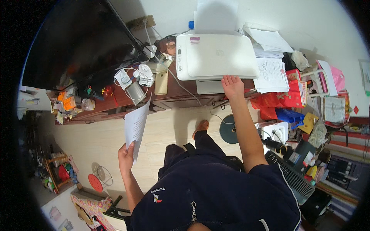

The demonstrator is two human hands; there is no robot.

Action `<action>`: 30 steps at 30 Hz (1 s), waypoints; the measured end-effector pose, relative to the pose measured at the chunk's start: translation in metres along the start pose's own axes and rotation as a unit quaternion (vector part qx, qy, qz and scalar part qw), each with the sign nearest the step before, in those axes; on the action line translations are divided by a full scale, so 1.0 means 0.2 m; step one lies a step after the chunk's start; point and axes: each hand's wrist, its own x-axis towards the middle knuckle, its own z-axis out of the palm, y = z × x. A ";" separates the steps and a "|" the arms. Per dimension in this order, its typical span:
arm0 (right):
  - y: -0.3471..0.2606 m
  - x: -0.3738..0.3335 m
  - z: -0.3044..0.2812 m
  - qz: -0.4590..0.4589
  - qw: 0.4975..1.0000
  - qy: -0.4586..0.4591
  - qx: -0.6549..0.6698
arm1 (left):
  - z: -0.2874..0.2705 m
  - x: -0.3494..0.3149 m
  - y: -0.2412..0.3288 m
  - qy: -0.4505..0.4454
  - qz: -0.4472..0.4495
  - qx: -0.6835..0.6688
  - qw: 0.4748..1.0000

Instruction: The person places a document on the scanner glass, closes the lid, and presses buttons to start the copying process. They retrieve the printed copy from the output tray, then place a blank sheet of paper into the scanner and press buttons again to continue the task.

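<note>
Left hand (125,156) pinches a printed sheet (135,125) near its lower end, thumb on the right-hand face and the other fingers wrapped behind. The sheet stands nearly upright and curves slightly, its far end reaching up beside the near edge of the wooden cabinet (175,92). Right hand (232,86) reaches forward with the palm turned up and the fingers loosely extended, their tips at the near edge of the white printer-scanner (219,56); from this steep angle it is hard to tell whether they press against the lid. That lid lies flat and lowered, with a blank white sheet (216,23) rising behind it at the far side.

On the cabinet to the left of the printer lie a gold smartphone (161,82), a grey metallic cylinder (135,92) and a looped white cable (116,79). Farther left stands a large black screen (81,42). Just to the printer's right sits a stack of written papers (271,77), with a red bag (285,94) beyond it. A dark green disc (229,129) rests on the tiled floor (162,127), near the right forearm.
</note>
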 end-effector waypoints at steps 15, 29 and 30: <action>-0.14 0.15 0.14 0.016 0.988 0.149 -0.032 | 0.17 0.71 0.49 -0.169 0.019 0.028 0.985; -0.52 0.26 1.13 -0.262 0.916 -0.134 -0.272 | 0.16 1.31 0.80 -0.349 0.180 0.057 0.918; -0.52 0.28 1.17 -0.272 0.903 -0.147 -0.297 | 0.16 1.32 0.79 -0.350 0.171 0.059 0.919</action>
